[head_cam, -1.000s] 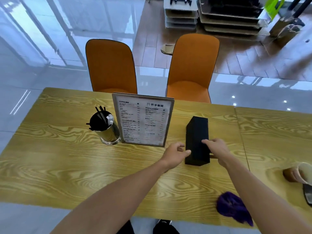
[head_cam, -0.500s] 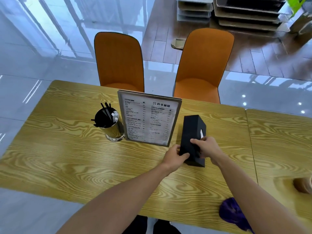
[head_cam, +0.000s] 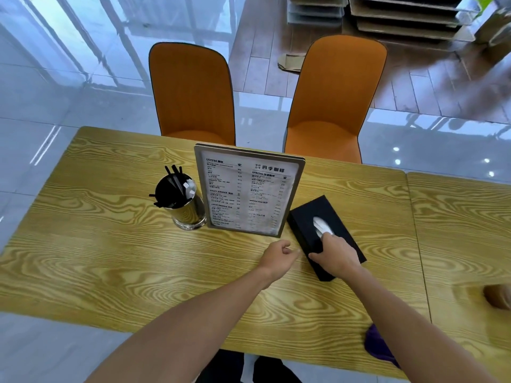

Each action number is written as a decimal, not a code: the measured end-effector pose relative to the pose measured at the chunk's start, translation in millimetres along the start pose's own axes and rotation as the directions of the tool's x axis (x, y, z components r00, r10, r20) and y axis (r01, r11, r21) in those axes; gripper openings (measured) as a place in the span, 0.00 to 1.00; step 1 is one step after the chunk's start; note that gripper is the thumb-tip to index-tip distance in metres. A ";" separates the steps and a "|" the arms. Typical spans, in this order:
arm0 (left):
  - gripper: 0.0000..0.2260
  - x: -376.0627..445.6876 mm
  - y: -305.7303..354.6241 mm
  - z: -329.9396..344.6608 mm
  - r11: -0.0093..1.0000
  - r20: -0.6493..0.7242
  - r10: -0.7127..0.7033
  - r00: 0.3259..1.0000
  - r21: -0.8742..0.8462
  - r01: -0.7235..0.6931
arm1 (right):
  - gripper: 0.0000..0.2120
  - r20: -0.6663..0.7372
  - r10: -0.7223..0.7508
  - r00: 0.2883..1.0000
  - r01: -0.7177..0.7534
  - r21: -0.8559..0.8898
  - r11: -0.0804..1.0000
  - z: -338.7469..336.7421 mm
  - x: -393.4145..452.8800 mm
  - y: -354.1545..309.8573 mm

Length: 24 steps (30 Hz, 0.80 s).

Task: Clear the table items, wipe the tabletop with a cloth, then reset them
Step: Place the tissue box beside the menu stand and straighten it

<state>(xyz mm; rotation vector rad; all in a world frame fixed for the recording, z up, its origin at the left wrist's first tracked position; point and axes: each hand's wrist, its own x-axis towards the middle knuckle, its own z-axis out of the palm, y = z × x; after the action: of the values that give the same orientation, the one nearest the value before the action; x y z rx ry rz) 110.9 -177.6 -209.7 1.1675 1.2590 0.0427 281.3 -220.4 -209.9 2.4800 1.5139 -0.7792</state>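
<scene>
A black tissue box (head_cam: pixel 307 219) lies flat on the wooden table (head_cam: pixel 110 258), slot up with a white tissue (head_cam: pixel 320 225) poking out, just right of the upright menu stand (head_cam: pixel 246 189). My right hand (head_cam: pixel 336 252) rests on the box's near end, thumb against its left side. My left hand (head_cam: pixel 276 257) is loosely curled on the table just left of the box, a small gap from it and holding nothing. A steel cup of black straws (head_cam: pixel 179 200) stands left of the menu. A purple cloth (head_cam: pixel 377 345) lies at the near edge, partly behind my right forearm.
Two orange chairs (head_cam: pixel 193 95) (head_cam: pixel 334 103) are tucked in at the far side. A second table (head_cam: pixel 464 233) joins on the right with a brown cup (head_cam: pixel 497 295) at the frame edge. Stacked trays (head_cam: pixel 401 15) sit on the floor beyond.
The tissue box went from standing on end to lying flat with its slot up. My left hand came off it and now sits beside it; my right hand stays on it.
</scene>
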 end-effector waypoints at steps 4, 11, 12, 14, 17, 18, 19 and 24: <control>0.33 4.5 1.6 -1.0 0.999 -0.026 -0.008 1.000 0.044 0.009 | 0.17 0.054 -0.126 0.991 0.132 -0.126 0.983 2.1 -2.4 14.9; 0.26 8.3 9.4 10.9 0.991 -0.025 0.112 0.993 0.078 -0.110 | 0.22 0.038 -0.227 0.973 0.224 -0.380 0.898 -8.0 0.1 60.8; 0.25 9.8 10.0 13.0 0.991 -0.019 0.111 0.994 0.079 -0.109 | 0.23 0.032 -0.244 0.969 0.237 -0.392 0.889 -8.6 1.3 64.8; 0.25 12.3 10.5 16.7 0.992 -0.022 0.098 0.995 0.084 -0.095 | 0.23 0.015 -0.269 0.963 0.254 -0.389 0.886 -8.3 4.0 68.1; 0.26 14.2 10.2 17.9 0.996 -0.054 0.077 0.996 0.054 -0.074 | 0.22 -0.007 -0.295 0.955 0.270 -0.382 0.884 -7.2 7.2 65.3; 0.26 14.6 10.2 16.6 0.997 -0.070 0.074 0.995 0.035 -0.072 | 0.21 -0.016 -0.301 0.954 0.273 -0.378 0.885 -6.6 8.1 63.6; 0.26 15.6 9.9 15.3 0.997 -0.085 0.072 0.994 0.016 -0.070 | 0.20 -0.023 -0.305 0.952 0.275 -0.375 0.886 -6.2 8.4 61.8; 0.22 19.1 5.9 11.0 0.996 -0.160 0.083 0.984 -0.020 -0.087 | 0.17 -0.036 -0.330 0.943 0.293 -0.375 0.880 -5.2 7.2 52.2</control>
<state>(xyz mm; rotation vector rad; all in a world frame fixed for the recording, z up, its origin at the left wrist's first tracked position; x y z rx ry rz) 129.6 -170.6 -220.6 1.2132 1.3441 0.2193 330.7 -238.2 -216.9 2.0564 1.9231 -0.3652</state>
